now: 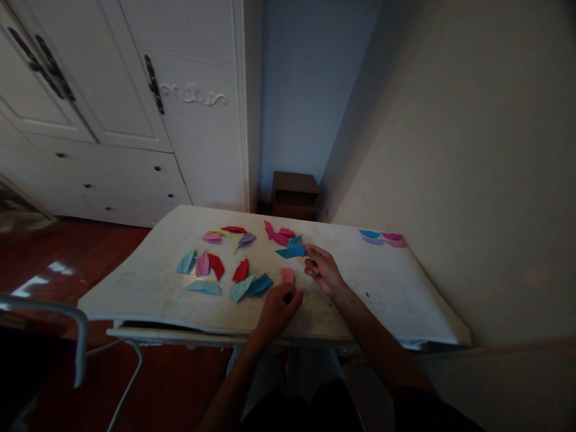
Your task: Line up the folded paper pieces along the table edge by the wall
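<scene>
Both hands are over the white table (pixel 148 282), close together near its front edge. The pink folded paper (pixel 287 275) lies flat between them, just beyond the left hand (pixel 279 307) and just to the left of the right hand (pixel 323 270). Its long axis seems to run from near to far, though the dim light blurs its outline.

The left hand is the nearer of the two. Its fingers are curled in, thumb and fingertips drawn together right at the near end of the pink piece. It looks like a pinch on that edge, but whether the paper is truly gripped or only touched is hard to tell.

The right hand is loosely curled, not spread. Its fingertips reach far and left toward the blue folded paper (pixel 291 251), touching or just short of its right tip. That blue piece lies with its long axis left to right.

Further left sits a scatter of folded pieces (pixel 216 267) in red, teal and purple, well apart from either hand.
</scene>
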### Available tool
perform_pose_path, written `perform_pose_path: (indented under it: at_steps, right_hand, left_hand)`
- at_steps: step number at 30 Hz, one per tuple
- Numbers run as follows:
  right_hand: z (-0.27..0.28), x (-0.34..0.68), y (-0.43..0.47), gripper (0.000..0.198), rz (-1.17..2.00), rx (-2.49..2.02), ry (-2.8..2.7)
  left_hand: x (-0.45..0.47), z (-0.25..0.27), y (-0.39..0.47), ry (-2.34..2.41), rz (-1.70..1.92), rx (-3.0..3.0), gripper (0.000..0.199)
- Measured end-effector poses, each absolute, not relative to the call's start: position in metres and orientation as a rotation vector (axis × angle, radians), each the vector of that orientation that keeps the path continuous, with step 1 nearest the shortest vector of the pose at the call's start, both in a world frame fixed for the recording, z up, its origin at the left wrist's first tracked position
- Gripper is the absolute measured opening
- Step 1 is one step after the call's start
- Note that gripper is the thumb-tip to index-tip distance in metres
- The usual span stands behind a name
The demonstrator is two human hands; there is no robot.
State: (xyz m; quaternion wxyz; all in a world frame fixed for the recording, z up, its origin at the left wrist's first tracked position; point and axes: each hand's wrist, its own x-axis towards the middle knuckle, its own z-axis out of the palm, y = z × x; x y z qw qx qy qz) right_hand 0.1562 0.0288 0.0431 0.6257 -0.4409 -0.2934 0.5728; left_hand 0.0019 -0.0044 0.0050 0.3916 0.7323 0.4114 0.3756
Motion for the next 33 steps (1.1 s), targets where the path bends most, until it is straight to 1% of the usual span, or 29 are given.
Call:
perform_pose_path:
  at_steps: [7, 12, 16, 26, 33]
  right_hand:
    - [0.052, 0.192, 0.016, 0.033, 1.133, -1.055, -0.756]
    - [0.046, 0.262, 0.023, 0.04, 0.824, -1.264, -0.766]
    - [0.033, 0.327, 0.025, 0.043, 0.71, -1.379, -0.729]
    - [0.017, 0.467, -0.011, 0.03, 0.447, -1.874, -0.605]
    - [0.011, 0.504, -0.016, 0.04, 0.153, -2.264, -0.731]
  left_hand:
    - [0.001, 0.002, -0.002, 1.057, 0.928, 1.895, 0.039]
    - [0.0, 0.001, -0.001, 1.079, 0.885, 1.917, 0.042]
    - [0.0, 0.003, -0.001, 1.105, 0.879, 1.919, 0.043]
    - [0.001, 0.01, 0.002, 1.172, 0.814, 1.915, 0.049]
    - [0.002, 0.011, 0.004, 1.237, 0.784, 1.88, 0.055]
